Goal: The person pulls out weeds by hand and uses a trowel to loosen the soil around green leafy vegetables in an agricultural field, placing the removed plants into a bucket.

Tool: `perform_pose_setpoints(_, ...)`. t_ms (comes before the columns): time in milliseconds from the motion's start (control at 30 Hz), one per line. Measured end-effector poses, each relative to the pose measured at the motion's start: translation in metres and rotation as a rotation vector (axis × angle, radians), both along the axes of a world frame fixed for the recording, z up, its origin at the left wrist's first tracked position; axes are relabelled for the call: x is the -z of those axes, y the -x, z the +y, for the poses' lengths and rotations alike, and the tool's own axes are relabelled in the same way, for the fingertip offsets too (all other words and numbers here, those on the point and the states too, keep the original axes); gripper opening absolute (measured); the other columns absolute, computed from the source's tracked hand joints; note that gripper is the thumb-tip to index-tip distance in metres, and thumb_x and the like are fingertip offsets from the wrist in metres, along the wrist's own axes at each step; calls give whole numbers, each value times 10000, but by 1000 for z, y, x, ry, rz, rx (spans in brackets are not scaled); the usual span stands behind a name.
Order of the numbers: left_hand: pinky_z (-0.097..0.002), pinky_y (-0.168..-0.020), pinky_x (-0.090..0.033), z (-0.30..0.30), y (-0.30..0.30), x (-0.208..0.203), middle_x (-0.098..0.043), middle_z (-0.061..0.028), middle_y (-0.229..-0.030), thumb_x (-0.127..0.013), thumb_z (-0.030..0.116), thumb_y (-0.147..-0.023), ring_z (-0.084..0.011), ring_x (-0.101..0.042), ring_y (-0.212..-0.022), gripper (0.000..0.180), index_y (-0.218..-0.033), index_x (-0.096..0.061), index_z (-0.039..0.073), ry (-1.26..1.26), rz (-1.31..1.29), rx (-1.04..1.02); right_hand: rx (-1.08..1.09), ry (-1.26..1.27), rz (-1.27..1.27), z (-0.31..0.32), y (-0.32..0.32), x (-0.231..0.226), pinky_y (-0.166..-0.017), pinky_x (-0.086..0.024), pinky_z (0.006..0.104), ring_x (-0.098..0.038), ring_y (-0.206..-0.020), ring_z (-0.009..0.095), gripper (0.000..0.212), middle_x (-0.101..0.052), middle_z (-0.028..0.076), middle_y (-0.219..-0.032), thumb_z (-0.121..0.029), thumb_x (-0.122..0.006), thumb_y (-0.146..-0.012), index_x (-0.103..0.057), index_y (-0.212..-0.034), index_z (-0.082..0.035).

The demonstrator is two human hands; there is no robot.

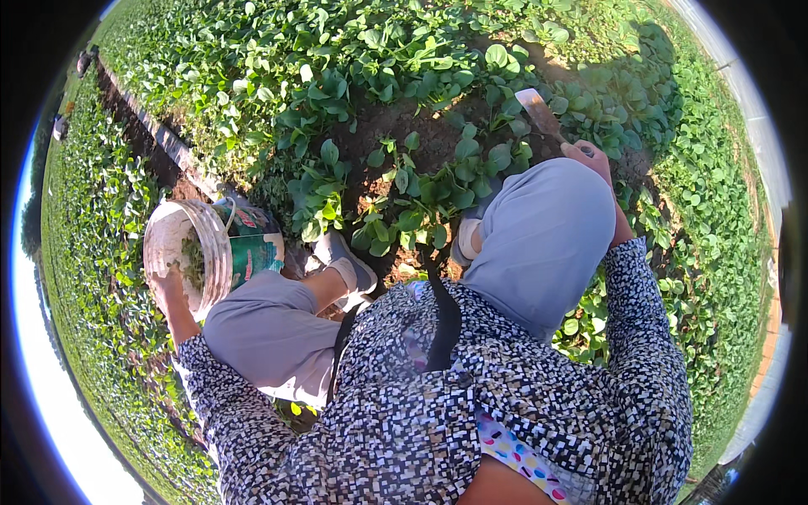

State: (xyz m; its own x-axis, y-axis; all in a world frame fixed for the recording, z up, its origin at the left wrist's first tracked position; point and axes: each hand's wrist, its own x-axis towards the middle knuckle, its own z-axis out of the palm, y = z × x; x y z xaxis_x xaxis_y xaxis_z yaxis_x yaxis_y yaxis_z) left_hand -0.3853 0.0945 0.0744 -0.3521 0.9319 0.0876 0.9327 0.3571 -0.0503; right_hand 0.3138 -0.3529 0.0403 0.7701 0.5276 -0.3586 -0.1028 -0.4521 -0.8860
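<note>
A white plastic bucket point(254, 252) with a green label stands at my left, beside my left knee, its mouth toward the left. Some green leaves point(193, 263) lie inside it. My left hand point(172, 293) is at the bucket's rim, seemingly closed over its edge; part of the fingers is hard to make out. Beyond my raised right knee, my right hand point(592, 158) is closed around the handle of a flat-bladed hand tool point(539, 113). The blade points up and left, above the leafy green plants point(421, 181) and dark soil in front of my feet.
Dense leafy greens point(337, 42) cover the ground ahead and to the right. A pale strip point(175, 151) and a furrow of bare soil run along the left. My shoes point(352, 263) are among the plants. Small figures or objects point(61, 126) appear far left.
</note>
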Motion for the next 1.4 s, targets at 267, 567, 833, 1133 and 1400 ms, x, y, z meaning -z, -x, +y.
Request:
perform_pose_setpoints(267, -436, -967, -432, -10, -118, -41, -520, -224, -1242, -548, 228, -907, -366, -533, -1125, 419, -1281, -523, 41, -620, -461, 895, 450, -249, 34, -88, 53, -37, -382, -323, 206, -407, -425, 54, 207, -474, -43, -583, -170, -656, -844, -542, -692, -89)
perform_pose_setpoints(567, -377, -947, -434, -82, -272, -63, -623, -120, -1128, -558, 86, -860, -295, -575, -1064, 285, -1140, -613, 75, -119, -436, 1386, 471, -187, 160, -132, 54, -32, -354, -281, 231, -353, -406, 55, 246, -415, -48, -588, -182, -664, -845, -494, -686, -105)
perform_pose_setpoints(833, -322, -836, -491, -103, -409, -7, -648, -91, -1040, -569, 117, -888, -229, -624, -942, 258, -1138, -629, 89, 361, -628, 1531, 364, -171, 253, -74, 0, 17, -371, -258, 238, -361, -429, 51, 211, -434, -49, -565, -198, -685, -828, -550, -717, -79)
perform_pose_setpoints(1133, -277, -752, -497, -168, -637, 232, -629, -65, -1016, -518, 45, -868, -157, -598, -862, 389, -1255, -531, 4, 933, -1130, 679, 38, 333, -266, 31, -73, 104, -612, -455, 376, -584, -645, 280, 299, -601, 104, -670, -345, -670, -748, -622, -733, -50)
perform_pose_setpoints(1400, -271, -752, -461, -190, -695, 284, -611, -39, -938, -553, 33, -829, -127, -555, -809, 328, -1156, -550, 3, 1205, -1366, 740, -79, 293, -100, 26, -67, 134, -525, -374, 366, -405, -529, 249, 318, -473, 101, -573, -298, -684, -776, -556, -678, -23)
